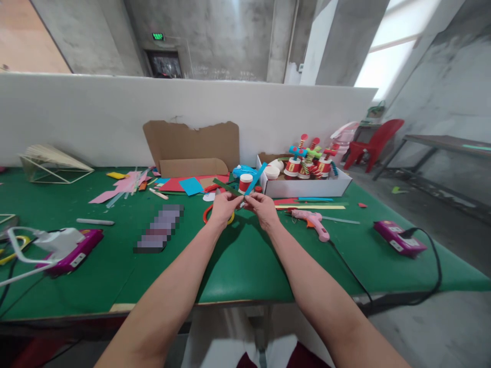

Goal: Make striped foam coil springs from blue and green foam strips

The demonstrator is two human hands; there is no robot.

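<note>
Both arms reach out over the green table (249,260). My left hand (223,207) pinches a dark green paper strip (225,186) that slants up to the left. My right hand (262,208) pinches a blue paper strip (256,179) that slants up to the right. The two strips cross between my fingertips, where the hands nearly touch. Just behind them stands a small red and white paper cup (245,183). An orange ring (209,214) lies on the table under my left hand.
A pink glue gun (312,221) lies right of my hands, its cord running off the front edge. A white box (307,185) of finished paper-cup crafts stands behind. Coloured paper scraps (126,185), torn cardboard (192,145), purple power blocks (399,237) and a red chair (378,138) surround.
</note>
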